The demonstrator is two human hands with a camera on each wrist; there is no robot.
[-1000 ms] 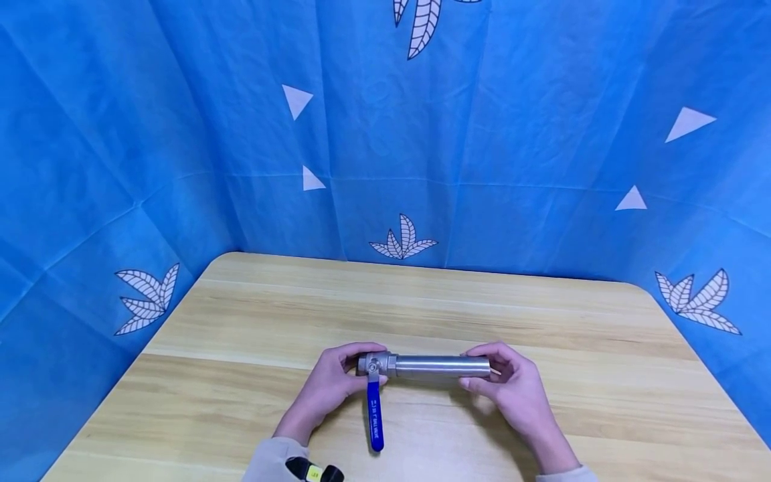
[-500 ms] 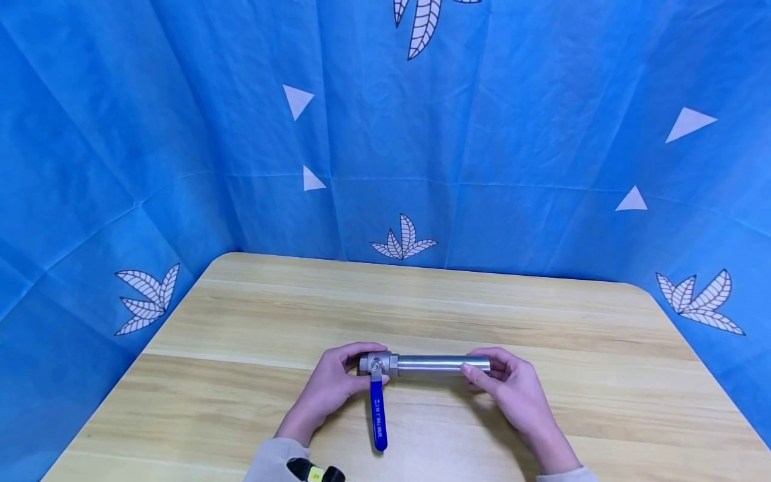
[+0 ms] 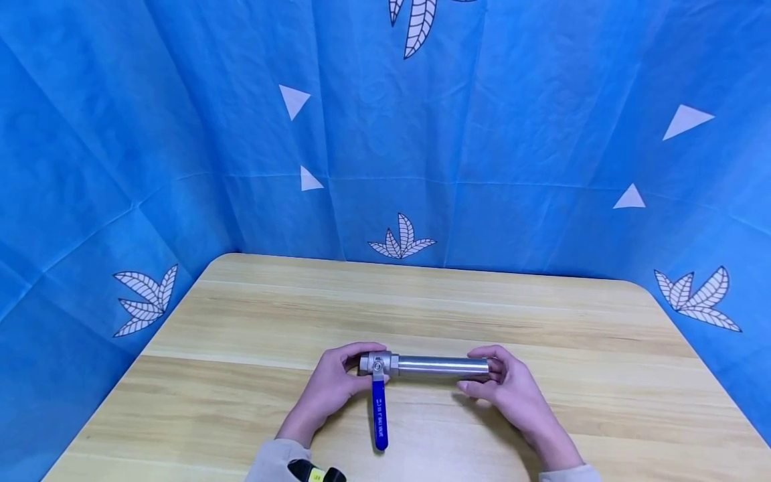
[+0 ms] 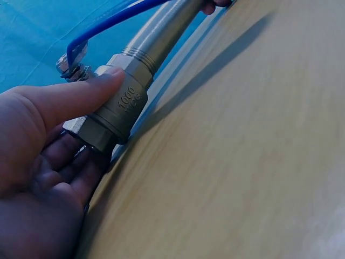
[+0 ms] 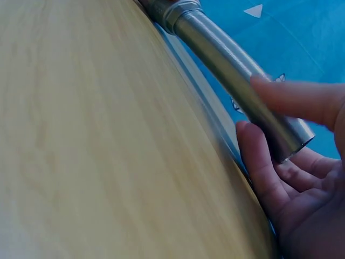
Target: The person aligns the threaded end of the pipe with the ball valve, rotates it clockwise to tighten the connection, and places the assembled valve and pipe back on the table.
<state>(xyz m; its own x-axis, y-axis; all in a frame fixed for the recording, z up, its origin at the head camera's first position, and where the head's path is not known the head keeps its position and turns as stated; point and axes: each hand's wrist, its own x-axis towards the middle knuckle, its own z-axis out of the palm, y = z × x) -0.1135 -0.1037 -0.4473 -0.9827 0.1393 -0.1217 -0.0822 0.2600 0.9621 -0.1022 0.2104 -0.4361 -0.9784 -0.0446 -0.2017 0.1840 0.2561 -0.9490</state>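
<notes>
A metal ball valve [image 3: 377,363] with a blue lever handle [image 3: 380,415] lies in my left hand [image 3: 328,388], thumb on the near side and fingers behind. Raised lettering on its body, including "1000", shows in the left wrist view. From the valve's right end runs a straight steel pipe [image 3: 442,365], with a few threads showing at the joint. My right hand [image 3: 512,388] is around the pipe's free end, its fingers curled at the far side and end. Its thumb [image 5: 302,100] lies along the near side; whether it presses the metal I cannot tell.
The wooden table [image 3: 397,308] lies beneath both hands. Blue cloth [image 3: 385,134] with white leaf and triangle prints hangs behind and at the sides. A black strap with a yellow label [image 3: 316,474] is at my left sleeve.
My right thumb went from below the pipe up onto it, then back down to its near edge. The blue handle's tip has shifted slightly right; my left hand keeps its hold.
</notes>
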